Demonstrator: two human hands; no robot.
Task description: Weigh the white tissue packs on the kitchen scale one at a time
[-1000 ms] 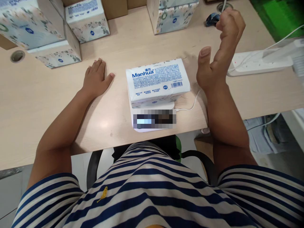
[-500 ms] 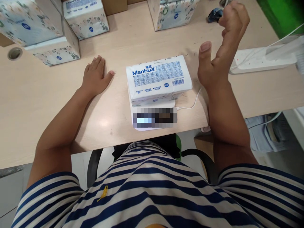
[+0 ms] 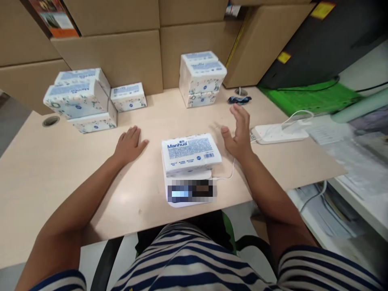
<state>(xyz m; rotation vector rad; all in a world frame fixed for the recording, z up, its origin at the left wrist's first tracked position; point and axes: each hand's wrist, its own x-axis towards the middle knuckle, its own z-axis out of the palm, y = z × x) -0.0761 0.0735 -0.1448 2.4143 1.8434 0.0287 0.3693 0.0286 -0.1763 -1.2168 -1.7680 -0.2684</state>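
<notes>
A white and blue pack of tissues [image 3: 190, 151] marked Manhua rests on a white scale [image 3: 176, 202] near the front of the table; the scale's display is pixelated. My left hand [image 3: 130, 145] lies flat on the tabletop to the left of the pack, holding nothing. To the pack's right, my right hand [image 3: 239, 135] is raised with thumb and fingers apart, touching nothing that I can see. A white cable [image 3: 226, 177] runs from the scale toward my right wrist.
Stacked tissue packs [image 3: 81, 99] stand at the back left beside a single pack [image 3: 129, 97]. Another stack [image 3: 201, 79] sits back centre, before cardboard boxes [image 3: 115, 60]. A dark bundled item [image 3: 239, 100] and a power strip [image 3: 280, 133] lie at the right.
My view has tilted up, bringing the boxes behind the table into sight. My right hand has come lower and closer to the tissue pack. The pack and my left hand stay in place.
</notes>
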